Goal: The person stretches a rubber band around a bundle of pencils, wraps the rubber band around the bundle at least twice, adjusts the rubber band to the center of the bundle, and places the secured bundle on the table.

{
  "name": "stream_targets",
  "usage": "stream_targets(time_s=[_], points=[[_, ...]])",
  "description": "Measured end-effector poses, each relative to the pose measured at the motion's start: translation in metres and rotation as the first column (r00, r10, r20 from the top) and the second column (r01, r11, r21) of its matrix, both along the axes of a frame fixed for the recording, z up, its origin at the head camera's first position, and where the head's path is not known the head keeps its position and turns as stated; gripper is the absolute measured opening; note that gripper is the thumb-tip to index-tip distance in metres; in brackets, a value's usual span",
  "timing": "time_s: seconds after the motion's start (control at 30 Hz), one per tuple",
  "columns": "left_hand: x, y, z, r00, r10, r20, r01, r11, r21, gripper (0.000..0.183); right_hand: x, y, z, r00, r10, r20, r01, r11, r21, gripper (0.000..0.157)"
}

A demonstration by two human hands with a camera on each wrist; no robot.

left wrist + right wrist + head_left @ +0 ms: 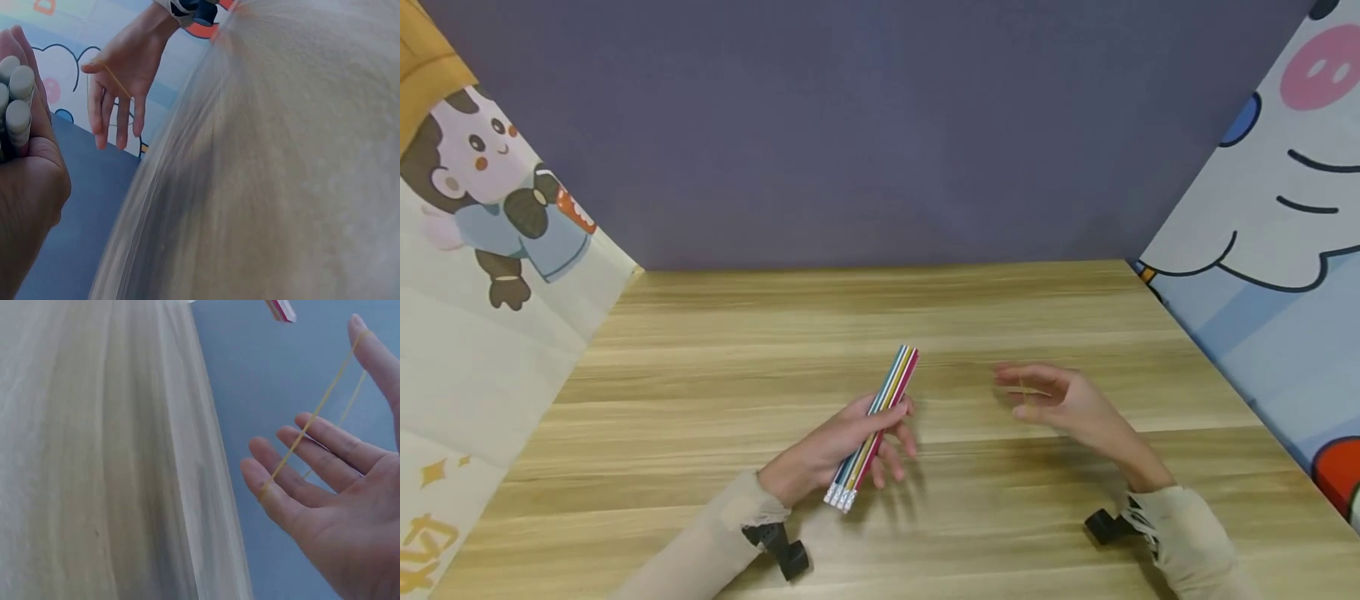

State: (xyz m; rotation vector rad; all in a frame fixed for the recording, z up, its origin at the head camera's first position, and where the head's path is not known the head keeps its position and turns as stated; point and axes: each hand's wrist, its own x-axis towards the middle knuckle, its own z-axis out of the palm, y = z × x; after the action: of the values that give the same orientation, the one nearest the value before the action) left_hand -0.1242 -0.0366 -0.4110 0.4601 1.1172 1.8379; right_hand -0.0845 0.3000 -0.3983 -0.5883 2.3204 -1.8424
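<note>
A bundle of striped pencils in blue, white, yellow and red lies slanted across my left hand, which grips it under the thumb. The pencils' white eraser ends point toward me. To the right, my right hand is held above the table with the fingers spread. A thin yellow rubber band is stretched on it, running from the thumb across to the fingers. The pencils and the band are apart.
Both hands are over a wood-grain table. A dark grey-blue panel stands along its far edge. Cartoon-printed walls flank it, a left wall and a right wall. Each wrist carries a small black camera.
</note>
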Motion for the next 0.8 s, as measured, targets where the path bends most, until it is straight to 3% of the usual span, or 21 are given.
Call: stream_targets(time_s=[0.17,0.37,0.6,0.7,0.8], points=[[-0.001,-0.001,0.001,0.999,-0.032,0.002,0.032,0.999,0.006,0.024,-0.005,-0.015,0.006,0.999,-0.029,-0.027,0.032,0.994,0.104,0.051],[0.000,-0.001,0.006,0.997,-0.076,0.005,0.076,0.997,0.024,0.021,-0.018,-0.044,0.031,0.998,0.003,-0.062,0.013,0.965,0.260,0.057],[0.003,-0.001,0.010,0.991,-0.134,0.021,0.133,0.991,0.019,0.019,-0.035,-0.080,0.064,0.989,0.023,-0.146,0.020,0.957,0.288,0.059],[0.005,0.000,0.010,0.988,-0.154,0.011,0.154,0.988,0.006,0.021,-0.038,-0.091,0.069,0.987,0.032,-0.158,0.016,0.956,0.292,0.058],[0.006,-0.001,0.012,0.984,-0.177,0.003,0.177,0.984,0.003,0.021,-0.041,-0.101,0.067,0.986,0.083,-0.147,-0.037,0.956,0.291,0.056]])
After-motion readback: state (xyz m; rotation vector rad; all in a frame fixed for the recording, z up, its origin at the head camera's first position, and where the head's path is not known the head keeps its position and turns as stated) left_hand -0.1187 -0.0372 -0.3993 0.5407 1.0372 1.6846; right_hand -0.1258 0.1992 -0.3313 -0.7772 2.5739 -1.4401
